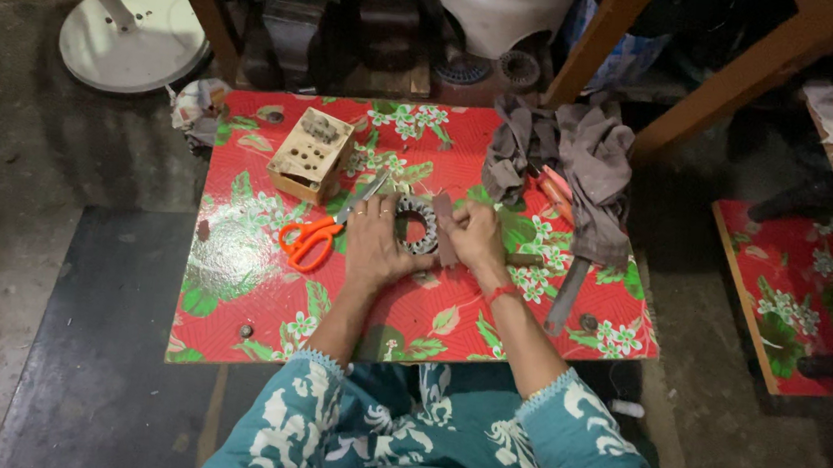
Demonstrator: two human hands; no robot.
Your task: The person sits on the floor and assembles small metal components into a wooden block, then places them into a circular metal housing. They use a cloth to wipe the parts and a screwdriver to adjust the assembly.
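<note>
Hands meet at the middle of a red floral counter (262, 281): the left hand (372, 245) presses its fingers closed on a ring-shaped metal stator core (415, 224), while the right hand (476, 241) pinches a thin brown strip (445, 229) against the core's right side. Orange-handled scissors (314, 237) lie just left of the left hand, a perforated cardboard box (311, 155) behind them, and a grey rag (573, 162) sits at the counter's right rear.

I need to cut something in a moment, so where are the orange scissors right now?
In the head view the orange scissors lie on the red floral table, just beside the left hand, below the small cardboard box.
</note>
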